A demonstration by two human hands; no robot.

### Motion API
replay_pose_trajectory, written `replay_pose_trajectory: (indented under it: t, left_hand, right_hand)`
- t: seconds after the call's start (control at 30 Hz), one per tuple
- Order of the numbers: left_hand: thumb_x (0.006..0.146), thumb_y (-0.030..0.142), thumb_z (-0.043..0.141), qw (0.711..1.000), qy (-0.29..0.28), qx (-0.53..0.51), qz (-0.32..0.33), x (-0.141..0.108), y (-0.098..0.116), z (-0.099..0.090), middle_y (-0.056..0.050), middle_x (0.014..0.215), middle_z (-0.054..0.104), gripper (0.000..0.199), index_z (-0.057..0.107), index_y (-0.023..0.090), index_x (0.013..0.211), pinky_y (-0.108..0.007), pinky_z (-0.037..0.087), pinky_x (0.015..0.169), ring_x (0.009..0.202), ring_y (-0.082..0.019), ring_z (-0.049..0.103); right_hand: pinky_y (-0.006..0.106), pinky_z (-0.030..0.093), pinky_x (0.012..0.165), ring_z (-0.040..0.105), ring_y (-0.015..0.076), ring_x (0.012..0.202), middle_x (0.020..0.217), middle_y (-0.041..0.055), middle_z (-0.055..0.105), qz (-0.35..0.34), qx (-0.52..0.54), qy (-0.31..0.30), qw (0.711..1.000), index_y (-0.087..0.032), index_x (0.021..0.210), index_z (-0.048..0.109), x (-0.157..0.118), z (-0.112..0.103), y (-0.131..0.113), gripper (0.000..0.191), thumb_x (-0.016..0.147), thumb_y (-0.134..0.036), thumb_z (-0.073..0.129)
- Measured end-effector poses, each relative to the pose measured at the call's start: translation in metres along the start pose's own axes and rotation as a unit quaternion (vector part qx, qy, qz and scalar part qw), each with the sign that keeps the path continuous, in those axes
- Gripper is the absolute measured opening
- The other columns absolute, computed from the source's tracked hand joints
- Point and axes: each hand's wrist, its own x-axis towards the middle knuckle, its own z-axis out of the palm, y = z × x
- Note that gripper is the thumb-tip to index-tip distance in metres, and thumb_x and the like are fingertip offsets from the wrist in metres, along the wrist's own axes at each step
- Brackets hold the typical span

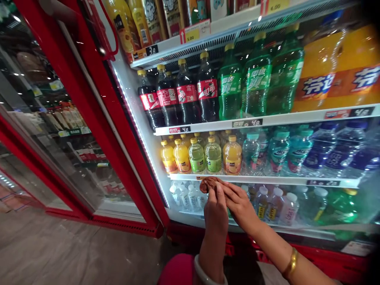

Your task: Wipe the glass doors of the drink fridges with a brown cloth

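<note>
So I'm crouching in front of the open drinks fridge (139, 130) and both my hands are up at the front edge of the second shelf from the bottom (267, 180). My left hand (215, 215) is reaching up with the fingers curled in, pinching the lower edge of a brown cloth (209, 184), and there's a white bangle (204, 273) sitting on that wrist. My right hand (239, 206) is coming in from the right with fingers pressed together, also gripping the cloth from the side, gold bangle (291, 263) on that wrist. The cloth is bunched up in a wad and it's touching the front lip of that shelf, right below the small green juice bottles (204, 157).

Around it: orange and yellow juice bottles (175, 156) are sitting to the left on the same shelf, and pale blue-capped water bottles (277, 152) to the right. The shelf above is carrying dark cola bottles (178, 97), green soda bottles (257, 83) and big orange soda bottles (338, 71). The bottom shelf behind my hands is holding small white-capped bottles (185, 196). The red door (74, 107) is hanging open on my left, its glass reflecting store shelves. Can't tell whether the cloth is wet or dry.
</note>
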Motion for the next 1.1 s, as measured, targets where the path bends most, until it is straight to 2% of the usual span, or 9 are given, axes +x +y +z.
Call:
replay_pose_trajectory:
  t: [0.13,0.27,0.47,0.57,0.67,0.8,0.93,1.03,1.1]
  left_hand:
    - [0.106,0.056,0.035,0.987,-0.006,0.080,0.136,-0.012,0.021,0.021,-0.017,0.126,0.077,0.063,0.060,0.018,0.149,-0.041,0.061,0.093,0.108,-0.031,0.077]
    - [0.107,0.048,0.037,0.949,-0.006,0.209,0.238,-0.019,0.035,0.053,-0.018,0.103,0.082,0.057,0.062,0.017,0.147,-0.038,0.062,0.074,0.083,-0.029,0.079]
    - [0.105,0.028,0.046,0.905,0.075,0.170,0.383,-0.012,0.038,0.092,-0.012,0.105,0.076,0.038,0.076,0.021,0.128,-0.040,0.056,0.098,0.101,-0.025,0.070]
    - [0.103,0.026,0.051,0.894,0.118,0.135,0.410,-0.009,0.040,0.111,-0.015,0.137,0.067,0.040,0.069,0.023,0.139,-0.052,0.041,0.120,0.133,-0.031,0.058]
    - [0.103,0.024,0.049,0.892,0.071,0.113,0.431,-0.010,0.039,0.131,-0.009,0.167,0.044,0.045,0.063,0.030,0.146,-0.060,0.018,0.132,0.158,-0.034,0.032]
    - [0.106,0.023,0.038,0.895,-0.010,0.088,0.437,-0.012,0.031,0.149,-0.006,0.173,0.031,0.054,0.045,0.030,0.159,-0.060,0.010,0.133,0.163,-0.029,0.021]
    - [0.108,0.025,0.032,0.903,0.053,0.041,0.424,-0.007,0.023,0.146,-0.010,0.174,0.025,0.061,0.022,0.022,0.168,-0.053,0.011,0.135,0.163,-0.025,0.018]
    - [0.108,0.025,0.033,0.901,0.071,0.038,0.425,-0.001,0.024,0.137,-0.009,0.175,0.020,0.063,0.015,0.023,0.169,-0.049,0.009,0.135,0.164,-0.022,0.015]
    - [0.109,0.025,0.033,0.897,0.052,0.060,0.435,0.001,0.027,0.134,-0.009,0.175,0.019,0.062,0.016,0.025,0.168,-0.051,0.005,0.135,0.164,-0.023,0.012]
  right_hand:
    - [0.043,0.051,0.113,0.055,0.0223,0.141,0.144,0.0040,0.068,0.024,-0.056,0.043,0.997,-0.031,0.150,0.055,0.003,-0.037,0.023,0.050,0.102,-0.018,0.056]
    - [0.044,0.052,0.110,0.056,0.0241,0.140,0.142,0.0041,0.069,0.055,-0.115,0.077,0.989,-0.031,0.145,0.060,-0.025,-0.059,0.042,0.048,0.099,-0.016,0.061]
    - [0.042,0.053,0.109,0.058,0.0215,0.135,0.143,0.0036,0.068,0.073,-0.159,0.076,0.982,-0.029,0.130,0.069,-0.021,-0.089,0.072,0.031,0.101,-0.020,0.059]
    - [0.043,0.050,0.114,0.056,0.0206,0.137,0.148,0.0025,0.064,0.065,-0.184,0.057,0.979,-0.032,0.138,0.064,-0.004,-0.118,0.097,0.039,0.100,-0.022,0.063]
    - [0.044,0.051,0.113,0.056,0.0214,0.138,0.151,0.0021,0.062,0.079,-0.203,0.067,0.974,-0.035,0.143,0.059,-0.014,-0.134,0.109,0.047,0.099,-0.022,0.065]
    - [0.045,0.054,0.107,0.060,0.0248,0.131,0.146,0.0036,0.066,0.116,-0.229,0.108,0.961,-0.037,0.150,0.054,-0.042,-0.115,0.097,0.053,0.099,-0.020,0.060]
    - [0.041,0.051,0.112,0.063,0.0217,0.125,0.136,-0.0025,0.072,0.089,-0.208,0.044,0.973,-0.040,0.145,0.060,-0.020,-0.098,0.093,0.044,0.103,-0.028,0.051]
    - [0.042,0.046,0.117,0.059,0.0198,0.132,0.143,-0.0077,0.068,0.043,-0.201,0.005,0.979,-0.044,0.132,0.069,0.010,-0.119,0.116,0.035,0.103,-0.030,0.056]
    - [0.042,0.048,0.115,0.056,0.0201,0.134,0.148,-0.0047,0.064,0.075,-0.209,0.052,0.974,-0.041,0.133,0.068,0.015,-0.139,0.134,0.037,0.102,-0.025,0.057]
